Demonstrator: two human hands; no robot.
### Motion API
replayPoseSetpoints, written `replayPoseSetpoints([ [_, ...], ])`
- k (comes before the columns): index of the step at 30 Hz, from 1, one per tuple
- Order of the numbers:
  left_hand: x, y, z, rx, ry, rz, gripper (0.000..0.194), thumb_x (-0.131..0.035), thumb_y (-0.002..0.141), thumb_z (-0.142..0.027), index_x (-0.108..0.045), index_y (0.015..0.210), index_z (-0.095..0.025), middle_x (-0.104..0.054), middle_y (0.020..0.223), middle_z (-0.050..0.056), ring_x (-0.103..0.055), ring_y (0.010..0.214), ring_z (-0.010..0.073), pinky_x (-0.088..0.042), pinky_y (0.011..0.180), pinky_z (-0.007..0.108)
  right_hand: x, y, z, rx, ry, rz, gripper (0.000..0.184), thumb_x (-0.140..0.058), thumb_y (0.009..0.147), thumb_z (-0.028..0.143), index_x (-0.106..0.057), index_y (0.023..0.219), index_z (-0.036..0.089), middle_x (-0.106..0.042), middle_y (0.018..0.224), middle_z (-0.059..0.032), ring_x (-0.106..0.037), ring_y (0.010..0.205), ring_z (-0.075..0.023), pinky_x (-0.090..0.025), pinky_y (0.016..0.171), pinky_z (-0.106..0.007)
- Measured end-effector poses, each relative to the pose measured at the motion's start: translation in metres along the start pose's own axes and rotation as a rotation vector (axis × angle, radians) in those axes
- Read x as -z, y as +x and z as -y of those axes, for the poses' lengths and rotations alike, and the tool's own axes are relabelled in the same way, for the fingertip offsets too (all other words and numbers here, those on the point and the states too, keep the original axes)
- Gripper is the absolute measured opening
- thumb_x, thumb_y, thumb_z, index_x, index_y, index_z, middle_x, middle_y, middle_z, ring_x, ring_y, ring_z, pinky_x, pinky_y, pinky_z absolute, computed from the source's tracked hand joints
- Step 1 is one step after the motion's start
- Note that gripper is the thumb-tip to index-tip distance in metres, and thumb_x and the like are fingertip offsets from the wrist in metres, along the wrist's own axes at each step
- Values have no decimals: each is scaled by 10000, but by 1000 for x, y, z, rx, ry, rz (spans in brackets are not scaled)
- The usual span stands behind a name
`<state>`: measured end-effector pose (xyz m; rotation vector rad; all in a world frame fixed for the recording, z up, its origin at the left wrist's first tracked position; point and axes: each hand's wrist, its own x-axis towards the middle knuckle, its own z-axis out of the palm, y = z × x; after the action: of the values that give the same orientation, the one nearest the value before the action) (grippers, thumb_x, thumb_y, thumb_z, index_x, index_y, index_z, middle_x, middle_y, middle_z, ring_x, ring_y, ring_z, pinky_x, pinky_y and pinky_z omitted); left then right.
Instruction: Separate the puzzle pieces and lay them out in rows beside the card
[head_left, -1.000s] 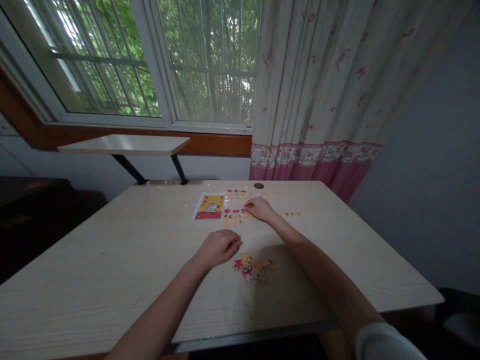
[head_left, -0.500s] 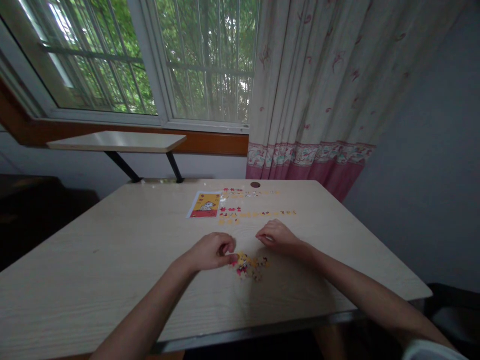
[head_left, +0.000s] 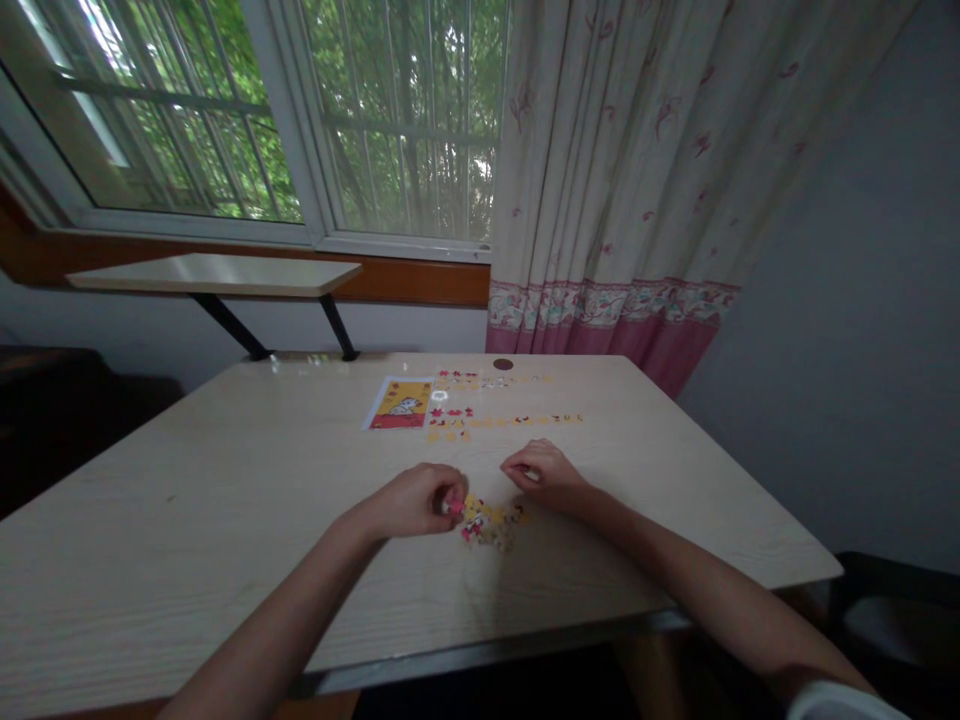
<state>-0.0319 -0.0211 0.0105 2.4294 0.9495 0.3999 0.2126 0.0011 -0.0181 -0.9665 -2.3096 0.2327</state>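
My left hand (head_left: 421, 500) is closed in a pinch at the left edge of a small pile of jigsaw pieces (head_left: 489, 522), with a pink jigsaw piece (head_left: 455, 508) at its fingertips. The pile is mostly yellow, with some red, pink and pale pieces. Just above and right of it hovers my right hand (head_left: 546, 468), its thumb and fingers pressed together; whatever may be between them is hidden. Beyond the hands, a row of jigsaw pieces (head_left: 510, 422) in red and yellow lies on the table. A picture card (head_left: 401, 404) showing a white animal on yellow and red lies left of the rows.
The pale wooden table (head_left: 247, 500) stands against the window wall. At its back left rises a small shelf (head_left: 217, 275) on black legs. A round brown disc (head_left: 502, 365) sits near the back edge. A patterned curtain (head_left: 615, 200) hangs behind, and a dark chair (head_left: 892, 590) stands at the right.
My left thumb and fingers have come together, and a pink jigsaw piece now shows between them. My right hand keeps its pinch almost unmoved. The whole view has shifted slightly.
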Motion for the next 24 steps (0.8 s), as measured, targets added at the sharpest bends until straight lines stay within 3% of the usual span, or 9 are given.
replayPoseSetpoints([
  [4,-2,1,0,1,-73,-58,34,-529,687,-163,-560,692,-149,-487,585,-40,-419,531,82,-314,497,186,0,0,2,24,5,-14,172,-513,825,286,-658,800,196,-657,690,-2,-552,668,-114,-365,707,-237],
  [10,-7,8,-2,-3,-26,-328,248,-469,848,-293,-589,1036,-183,-609,807,32,-519,699,125,-407,639,239,-5,1,9,42,-20,1,162,-511,824,272,-654,822,197,-654,679,-2,-553,655,-111,-356,702,-243],
  [13,-14,11,-4,-27,-29,-349,194,-465,859,-294,-619,921,-192,-615,825,35,-533,752,138,-415,690,256,-10,1,12,35,-22,25,140,-526,817,261,-653,836,204,-654,686,0,-560,666,-113,-357,710,-245],
  [19,-24,16,-9,-36,-83,-326,120,-507,830,-266,-593,831,-182,-577,741,10,-520,699,129,-409,639,237,-13,1,18,29,13,76,155,-613,761,294,-634,894,217,-647,682,6,-569,675,-124,-366,705,-245],
  [24,-23,19,-13,-90,-164,-415,149,-513,829,-281,-597,790,-163,-582,801,44,-534,771,144,-420,694,256,-14,2,19,-10,21,80,165,-647,736,317,-636,864,212,-650,669,7,-569,659,-123,-372,702,-244],
])
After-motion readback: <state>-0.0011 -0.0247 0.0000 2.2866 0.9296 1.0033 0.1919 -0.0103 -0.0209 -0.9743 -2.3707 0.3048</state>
